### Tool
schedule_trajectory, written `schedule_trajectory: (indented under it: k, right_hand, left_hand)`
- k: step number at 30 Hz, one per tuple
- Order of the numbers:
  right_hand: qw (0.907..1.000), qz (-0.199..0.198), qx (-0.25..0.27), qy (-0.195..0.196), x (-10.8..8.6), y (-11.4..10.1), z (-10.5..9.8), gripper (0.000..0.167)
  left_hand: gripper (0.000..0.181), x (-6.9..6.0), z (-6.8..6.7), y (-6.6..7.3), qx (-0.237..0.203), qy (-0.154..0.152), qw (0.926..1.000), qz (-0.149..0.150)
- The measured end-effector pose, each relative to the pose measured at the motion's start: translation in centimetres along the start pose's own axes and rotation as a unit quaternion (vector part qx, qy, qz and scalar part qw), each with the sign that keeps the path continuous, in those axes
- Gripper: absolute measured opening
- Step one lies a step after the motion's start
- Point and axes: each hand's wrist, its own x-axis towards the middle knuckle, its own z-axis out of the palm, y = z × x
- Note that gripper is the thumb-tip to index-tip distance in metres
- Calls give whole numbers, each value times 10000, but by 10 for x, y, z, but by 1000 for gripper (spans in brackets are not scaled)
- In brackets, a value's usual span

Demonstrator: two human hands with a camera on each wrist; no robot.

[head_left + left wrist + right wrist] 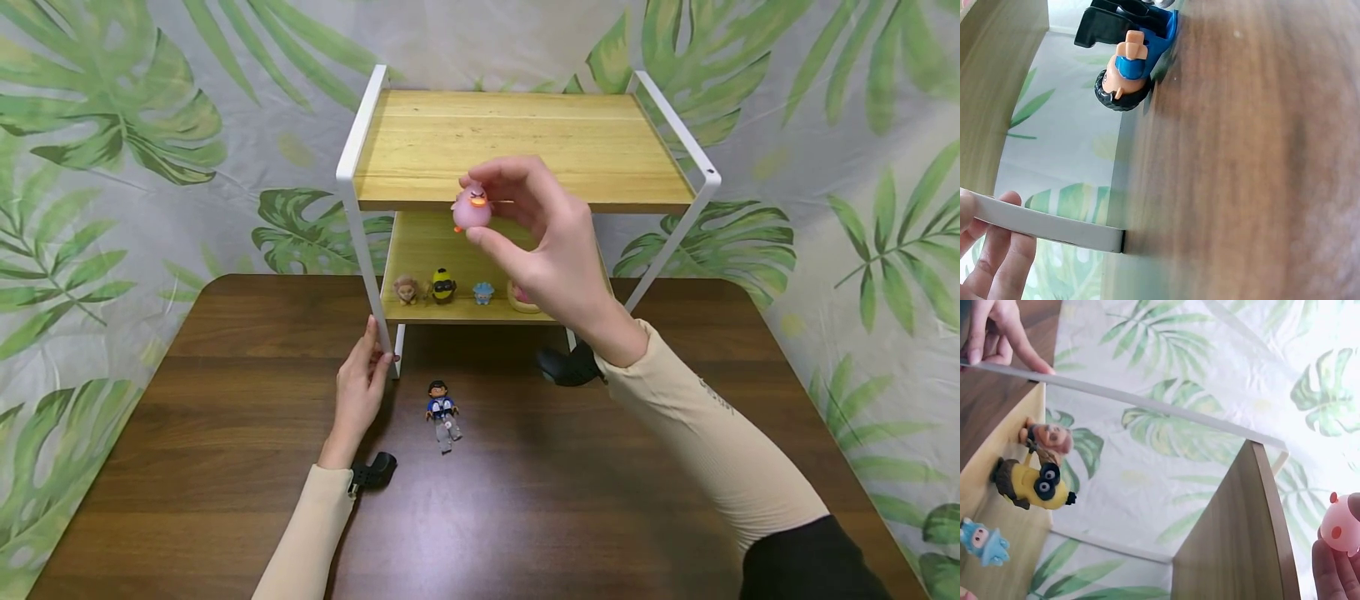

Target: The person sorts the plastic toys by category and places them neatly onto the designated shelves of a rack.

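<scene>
My right hand pinches a small pink duck figure between thumb and fingers. It is held up at the front edge of the top board of a two-tier shelf, its orange beak towards the head camera. In the right wrist view only part of the pink figure shows, at the right edge. My left hand grips the shelf's white front-left leg low down, thumb on one side and fingers on the other. Near that hand a dark-haired toy man in blue and grey lies on the table.
On the lower board stand a brown-haired figure, a yellow goggled minion, a light blue figure and a round pink-and-tan item, partly hidden by my right hand. Leaf-patterned cloth hangs behind the brown wooden table.
</scene>
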Motion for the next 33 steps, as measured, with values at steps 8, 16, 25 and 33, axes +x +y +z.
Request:
schedule_trajectory:
  k: [8, 16, 25, 33]
  right_hand:
    - [9998, 180, 48, 93, 13, 3, 6, 34]
    - [9993, 301, -231, -7, 35, 6, 14, 29]
    - [9949, 891, -421, -210, 52, 11, 21, 29]
    - [9888, 1084, -828, -599, 68, 15, 24, 31]
  left_hand:
    - [89, 0, 1, -1, 12, 20, 9999, 121]
    - [91, 0, 1, -3, 29, 39, 9999, 150]
    - [90, 0, 2, -4, 9, 51, 9998, 177]
    - [89, -1, 2, -4, 55, 49, 9999, 131]
